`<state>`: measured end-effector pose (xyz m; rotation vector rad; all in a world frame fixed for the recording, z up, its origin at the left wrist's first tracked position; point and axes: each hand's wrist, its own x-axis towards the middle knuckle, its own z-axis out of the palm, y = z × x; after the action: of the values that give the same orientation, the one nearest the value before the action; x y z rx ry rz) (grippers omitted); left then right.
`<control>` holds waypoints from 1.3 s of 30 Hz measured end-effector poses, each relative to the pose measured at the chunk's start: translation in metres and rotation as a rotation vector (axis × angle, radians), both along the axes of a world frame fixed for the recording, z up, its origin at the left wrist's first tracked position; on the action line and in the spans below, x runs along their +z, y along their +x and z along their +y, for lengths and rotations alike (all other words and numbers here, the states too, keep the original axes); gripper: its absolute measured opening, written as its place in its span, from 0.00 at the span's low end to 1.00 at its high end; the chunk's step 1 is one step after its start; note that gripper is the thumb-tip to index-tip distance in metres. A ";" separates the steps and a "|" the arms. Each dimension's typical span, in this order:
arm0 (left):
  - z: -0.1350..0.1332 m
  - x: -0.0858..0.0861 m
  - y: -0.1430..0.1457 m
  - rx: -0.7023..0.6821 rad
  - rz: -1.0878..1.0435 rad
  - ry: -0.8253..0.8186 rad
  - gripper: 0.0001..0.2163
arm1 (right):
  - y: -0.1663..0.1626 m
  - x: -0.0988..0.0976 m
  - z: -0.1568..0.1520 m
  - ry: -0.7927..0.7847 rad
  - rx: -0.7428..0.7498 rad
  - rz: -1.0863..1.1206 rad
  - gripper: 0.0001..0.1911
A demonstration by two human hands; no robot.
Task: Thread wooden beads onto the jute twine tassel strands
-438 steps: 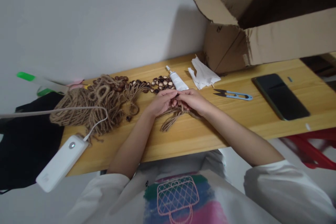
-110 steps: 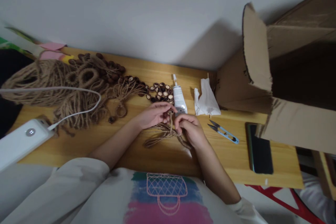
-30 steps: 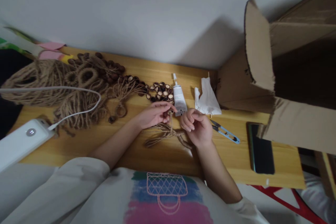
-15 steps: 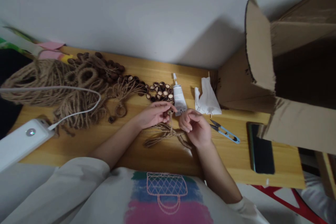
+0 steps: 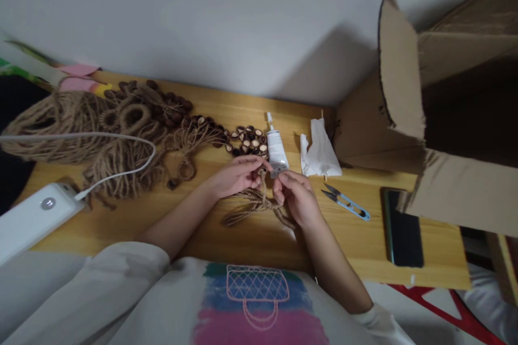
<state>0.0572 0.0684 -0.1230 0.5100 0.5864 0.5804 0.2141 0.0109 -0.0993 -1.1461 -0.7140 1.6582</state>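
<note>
My left hand [image 5: 239, 178] is closed in a pinch on a piece of jute twine [image 5: 259, 202], at a small dark knot or bead on its upper end. The strand hangs from those fingers to a bundle with loose ends and a wrapped section lying on the table. Close by on the right, my right hand [image 5: 297, 195] has thumb and forefinger pressed together; whatever is between them is too small to make out. A white glue tube [image 5: 277, 145] lies just beyond both hands. Cut brown nut-shell pieces [image 5: 247, 140] with pale faces sit behind my left hand.
Blue thread snips [image 5: 348, 202], a phone [image 5: 402, 229] and crumpled white paper [image 5: 320, 151] lie right, beside a large open cardboard box [image 5: 376, 113]. On the left are heaped jute twine [image 5: 60, 124] and a white power bank [image 5: 38, 218] with its cable.
My right hand has turned and its thumb and forefinger have come together, a little nearer the left hand. The left hand and the twine bundle have stayed in place.
</note>
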 end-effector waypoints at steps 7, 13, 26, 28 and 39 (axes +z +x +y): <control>0.001 0.002 0.000 0.010 -0.017 -0.022 0.11 | 0.000 -0.004 -0.001 0.017 0.051 -0.069 0.17; 0.001 0.003 -0.001 0.020 -0.019 -0.008 0.09 | 0.000 -0.006 -0.003 0.047 0.101 -0.106 0.17; 0.001 0.006 0.000 0.019 -0.034 -0.020 0.10 | -0.001 -0.001 -0.006 0.071 0.219 -0.070 0.10; 0.001 0.006 0.000 0.024 -0.027 -0.019 0.10 | -0.001 -0.002 -0.006 0.096 0.236 -0.067 0.09; 0.001 0.005 0.000 0.037 0.003 -0.013 0.09 | -0.001 -0.004 -0.007 0.172 0.287 -0.101 0.06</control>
<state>0.0574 0.0690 -0.1177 0.4887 0.6034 0.6109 0.2129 0.0038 -0.1037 -1.0459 -1.1061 1.7429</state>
